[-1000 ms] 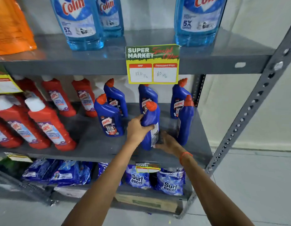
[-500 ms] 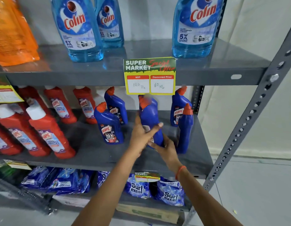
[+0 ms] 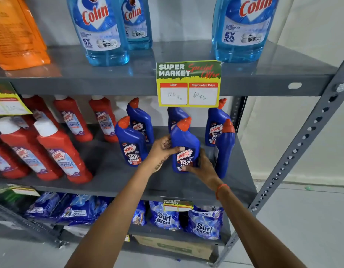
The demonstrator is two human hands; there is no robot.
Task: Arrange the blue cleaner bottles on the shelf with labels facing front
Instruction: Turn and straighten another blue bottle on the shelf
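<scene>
Several blue cleaner bottles with orange caps stand on the grey middle shelf (image 3: 113,171). Both hands hold the middle front bottle (image 3: 184,140), whose Harpic label faces me. My left hand (image 3: 161,149) grips its left side and my right hand (image 3: 202,167) wraps its lower right side. A front-left bottle (image 3: 131,144) shows its label. The front-right bottle (image 3: 225,151) stands with its plain side toward me. Behind stand a back-left bottle (image 3: 140,120), a partly hidden back-middle bottle (image 3: 175,117) and a back-right bottle (image 3: 215,124).
Red cleaner bottles (image 3: 61,151) fill the shelf's left half. Light blue Colin bottles (image 3: 101,29) stand on the upper shelf, and a yellow price tag (image 3: 188,84) hangs from its edge. Detergent pouches (image 3: 165,217) lie on the lower shelf. A perforated grey upright (image 3: 302,136) bounds the right side.
The held bottle was lifted and turned from label facing right to label facing front, and now sits low at the shelf front again. Both hands stayed on it.
</scene>
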